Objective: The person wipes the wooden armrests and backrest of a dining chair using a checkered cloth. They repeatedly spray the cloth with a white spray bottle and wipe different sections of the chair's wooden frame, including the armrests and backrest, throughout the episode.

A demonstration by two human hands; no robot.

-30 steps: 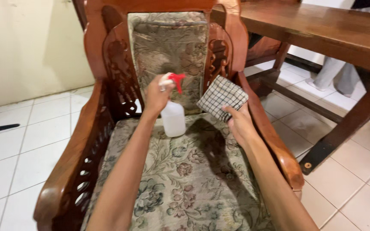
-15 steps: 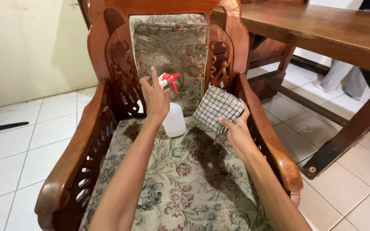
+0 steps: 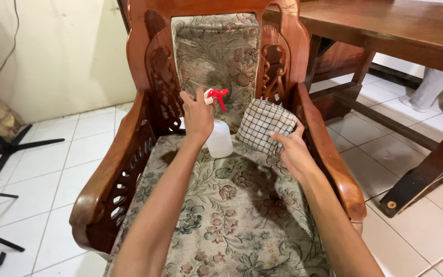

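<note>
I keep the left hand (image 3: 197,115) clenched on the spray bottle (image 3: 218,137) (nozzle seemingly toward the backrest (image 3: 216,48)); right hand (image 3: 292,149) grips the checked cloth (image 3: 263,124) clear.

spray bottle (image 3: 219,137) on chair seat (image 3: 232,210), cloth (image 3: 262,124) right; table (image 3: 401,28) behind

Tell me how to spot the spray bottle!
Find the carved brown wooden armchair with flowery cushions. Near the seat's back, the left hand grips a small white plastic spray bottle. Its bright red trigger sets it apart from the checked cloth beside it.
</note>
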